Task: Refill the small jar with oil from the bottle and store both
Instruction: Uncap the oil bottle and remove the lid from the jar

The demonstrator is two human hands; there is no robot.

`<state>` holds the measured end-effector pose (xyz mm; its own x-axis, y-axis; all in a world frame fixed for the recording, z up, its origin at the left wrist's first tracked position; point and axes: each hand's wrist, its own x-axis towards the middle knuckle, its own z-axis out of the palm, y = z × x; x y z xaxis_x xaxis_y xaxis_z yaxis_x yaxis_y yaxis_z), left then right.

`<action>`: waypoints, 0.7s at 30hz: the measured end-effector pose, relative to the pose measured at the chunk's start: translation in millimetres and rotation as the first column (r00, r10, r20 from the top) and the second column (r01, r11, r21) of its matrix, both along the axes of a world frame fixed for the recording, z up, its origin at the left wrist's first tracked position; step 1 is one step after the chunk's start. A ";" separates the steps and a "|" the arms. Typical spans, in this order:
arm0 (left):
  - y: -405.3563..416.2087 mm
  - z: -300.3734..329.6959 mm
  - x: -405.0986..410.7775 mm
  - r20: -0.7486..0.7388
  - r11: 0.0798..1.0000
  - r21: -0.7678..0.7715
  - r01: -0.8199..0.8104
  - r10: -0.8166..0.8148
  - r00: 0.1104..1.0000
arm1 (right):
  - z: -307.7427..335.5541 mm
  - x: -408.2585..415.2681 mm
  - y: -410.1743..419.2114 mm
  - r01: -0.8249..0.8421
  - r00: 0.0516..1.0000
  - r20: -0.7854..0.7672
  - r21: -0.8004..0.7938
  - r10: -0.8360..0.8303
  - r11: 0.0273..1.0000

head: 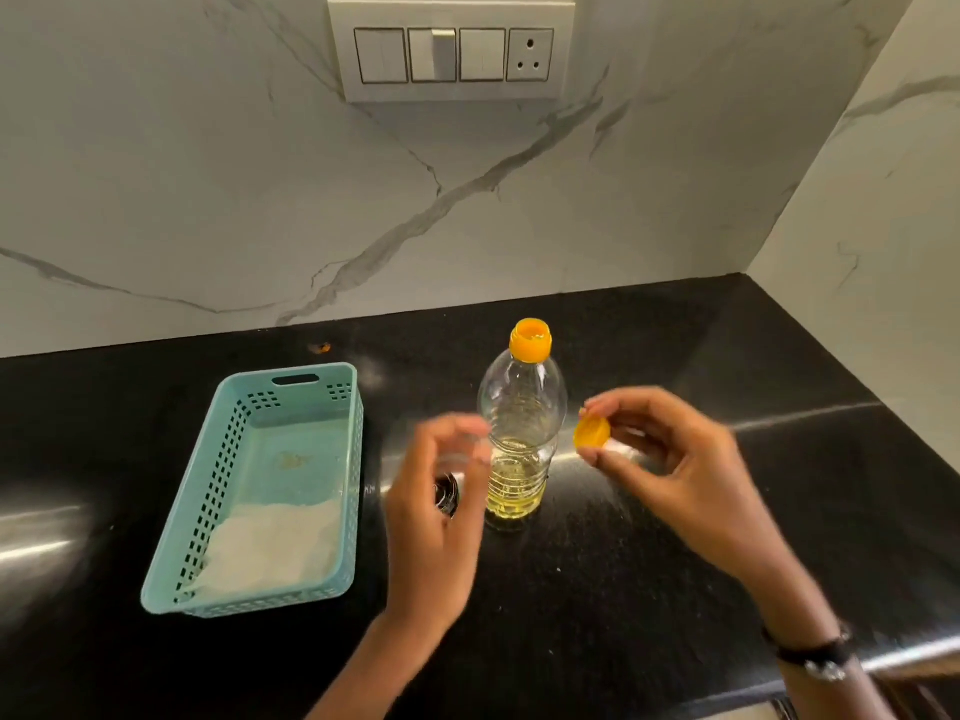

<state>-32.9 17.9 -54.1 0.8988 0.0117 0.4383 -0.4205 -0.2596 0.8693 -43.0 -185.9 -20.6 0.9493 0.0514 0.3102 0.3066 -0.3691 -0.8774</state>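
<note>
The uncapped oil bottle (521, 433) stands upright between the hands, right hand (670, 459) pinching its orange cap (592, 433), left hand (436, 506) nearer, blurred, grasp unclear.

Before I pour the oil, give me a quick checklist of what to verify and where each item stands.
1. Bottle uncapped: ok; the orange cap is pinched in the right hand.
2. Bottle upright on the counter: ok.
3. Oil left in the bottle: ok, lower part filled.
4. Small jar open: cannot tell; the left hand hides most of it.
5. Basket ready for storing: ok, beside the jar.
</note>
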 end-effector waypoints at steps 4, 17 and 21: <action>-9.0 -35.5 -31.2 -0.429 0.946 -0.098 0.308 -0.319 0.845 | -72.6 -12.2 12.1 0.111 0.991 -0.081 0.105 -0.103 0.988; -25.0 -114.8 -16.4 -0.777 0.920 -0.102 0.378 -0.311 0.547 | -161.8 -22.6 22.3 0.224 0.940 -0.221 -0.176 -0.260 0.959; -25.0 -115.0 -17.0 -0.778 0.913 -0.097 0.397 -0.318 0.541 | -165.6 -22.1 20.2 0.218 0.932 -0.242 -0.220 -0.269 0.951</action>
